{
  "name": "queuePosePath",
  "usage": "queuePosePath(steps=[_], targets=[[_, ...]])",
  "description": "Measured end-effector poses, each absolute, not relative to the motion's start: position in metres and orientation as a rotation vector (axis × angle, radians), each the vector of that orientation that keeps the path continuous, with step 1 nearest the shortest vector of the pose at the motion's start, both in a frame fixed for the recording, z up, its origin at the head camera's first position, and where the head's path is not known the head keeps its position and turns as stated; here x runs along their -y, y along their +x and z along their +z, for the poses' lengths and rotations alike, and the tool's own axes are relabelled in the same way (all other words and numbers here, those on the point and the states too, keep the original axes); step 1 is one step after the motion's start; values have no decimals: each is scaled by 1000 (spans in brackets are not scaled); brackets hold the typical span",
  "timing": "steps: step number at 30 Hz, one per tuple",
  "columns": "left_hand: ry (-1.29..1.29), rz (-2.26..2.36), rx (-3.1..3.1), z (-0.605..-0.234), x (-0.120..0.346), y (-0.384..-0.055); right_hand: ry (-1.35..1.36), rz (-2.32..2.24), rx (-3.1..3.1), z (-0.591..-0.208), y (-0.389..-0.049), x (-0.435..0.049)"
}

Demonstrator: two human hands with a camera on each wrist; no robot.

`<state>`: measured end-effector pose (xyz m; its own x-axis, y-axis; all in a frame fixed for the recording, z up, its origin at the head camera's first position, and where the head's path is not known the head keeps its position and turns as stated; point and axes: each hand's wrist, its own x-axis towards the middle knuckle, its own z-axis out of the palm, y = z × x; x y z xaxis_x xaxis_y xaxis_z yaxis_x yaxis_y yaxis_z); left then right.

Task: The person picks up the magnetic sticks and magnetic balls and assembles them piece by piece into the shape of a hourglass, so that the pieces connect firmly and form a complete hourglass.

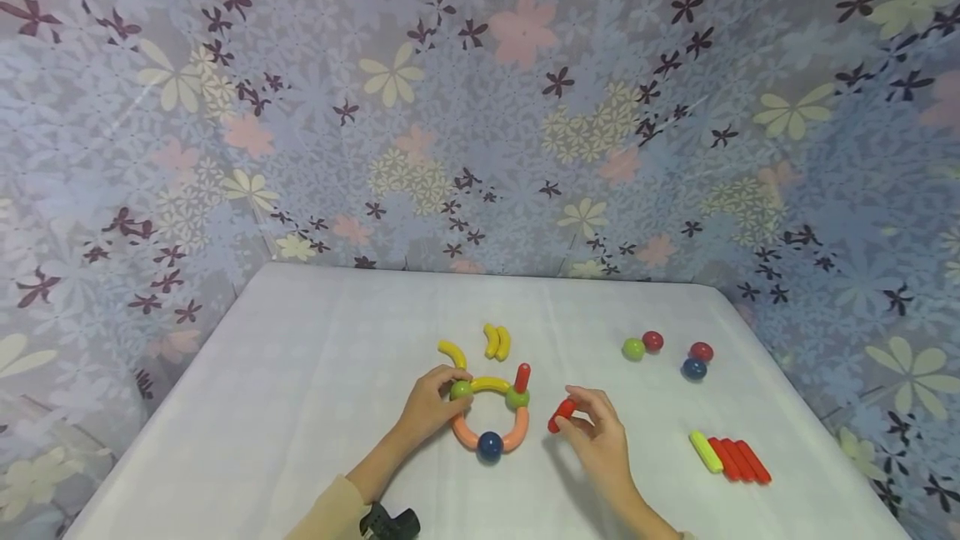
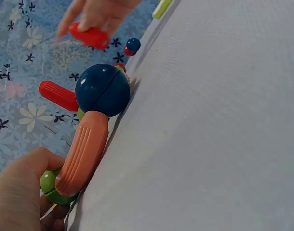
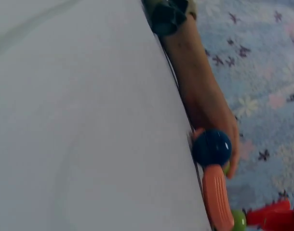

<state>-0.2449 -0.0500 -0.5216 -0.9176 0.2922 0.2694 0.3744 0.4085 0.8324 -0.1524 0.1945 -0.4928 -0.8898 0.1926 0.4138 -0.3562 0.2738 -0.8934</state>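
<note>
My left hand grips a green ball at the left of a ring of joined toy pieces. Two orange curved rods form the near side, meeting at a dark blue ball. Across the far side runs a yellow curved rod, ending at a second green ball. From that ball a red rod sticks out. Another yellow curved rod extends beyond the left green ball. Right of the ring, my right hand pinches a short red rod between thumb and fingers, apart from the ring.
Two yellow curved rods lie behind the ring on the white table. Toward the back right are a loose green ball, two red balls and a blue ball. A lime rod lies beside several red rods at the right.
</note>
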Motion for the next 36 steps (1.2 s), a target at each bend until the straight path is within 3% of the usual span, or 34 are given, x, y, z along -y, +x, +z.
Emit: queuePosePath(steps=[9, 18, 36], targets=[[-619, -1532, 2583, -523, 50, -246, 455, 1716, 2095, -490, -159, -149], [-645, -1494, 2559, -522, 51, -245, 701, 1661, 2077, -497, -161, -133], [-663, -1528, 2480, -524, 52, -247, 374, 1479, 2585, -501, -158, -132]])
